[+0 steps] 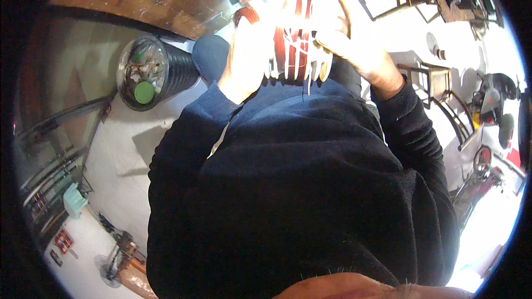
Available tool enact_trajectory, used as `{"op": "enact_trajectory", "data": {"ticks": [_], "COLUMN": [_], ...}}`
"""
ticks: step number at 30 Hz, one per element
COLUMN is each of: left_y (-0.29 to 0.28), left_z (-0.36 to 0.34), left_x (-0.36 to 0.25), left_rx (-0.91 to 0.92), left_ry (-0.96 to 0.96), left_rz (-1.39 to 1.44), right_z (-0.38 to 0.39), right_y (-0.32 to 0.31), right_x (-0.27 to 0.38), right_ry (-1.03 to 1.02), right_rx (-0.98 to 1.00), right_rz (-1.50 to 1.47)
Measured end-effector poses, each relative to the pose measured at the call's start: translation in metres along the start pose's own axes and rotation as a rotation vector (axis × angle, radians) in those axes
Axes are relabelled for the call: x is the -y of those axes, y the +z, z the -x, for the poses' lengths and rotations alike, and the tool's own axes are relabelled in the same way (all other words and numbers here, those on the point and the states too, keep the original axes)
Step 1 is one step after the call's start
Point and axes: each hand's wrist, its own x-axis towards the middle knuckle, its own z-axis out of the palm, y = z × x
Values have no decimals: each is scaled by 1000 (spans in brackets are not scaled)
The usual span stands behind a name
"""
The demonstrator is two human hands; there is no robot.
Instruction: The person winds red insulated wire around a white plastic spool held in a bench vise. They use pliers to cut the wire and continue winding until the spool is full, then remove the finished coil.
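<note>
Against the chest, largest first: dark blue pullover (299,188); black ribbed bin (152,72) on white floor (122,149) (left); copper-wire coil (293,44) with white ties, held between both hands; left hand (244,58) flat against its side; right hand (349,33) curled over its top edge.

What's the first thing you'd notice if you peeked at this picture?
Right at the top middle, two hands, the left hand and the right hand, hold a reddish coil of copper wire with white ties, lit very brightly. Below them a dark blue sweater fills most of the picture. On the left, a black bin sits on the pale floor with scraps and a green lid inside.
</note>
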Motion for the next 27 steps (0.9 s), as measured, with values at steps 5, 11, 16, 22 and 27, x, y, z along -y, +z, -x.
{"op": "enact_trajectory", "data": {"ticks": [5, 11, 16, 22, 27], "left_y": [31, 63, 77, 97, 118], "left_z": [-19, -59, -86, -128, -156], "left_x": [22, 39, 24, 10, -1], "left_rx": [83, 51, 85, -73, -126], "left_ry": [-58, -51, 34, -293, -166], "left_rz": [-167, -347, -535, -209, -268], "right_z": [41, 38, 19, 2, -22], "right_y": [-28, -74, -107, -152, -176], "right_x": [-25, -26, -34, -60, -91], "right_ry": [81, 25, -5, -295, -39], "right_rx": [-92, -146, -131, -149, -161], "right_rz": [3, -140, -396, -23, -953]}}
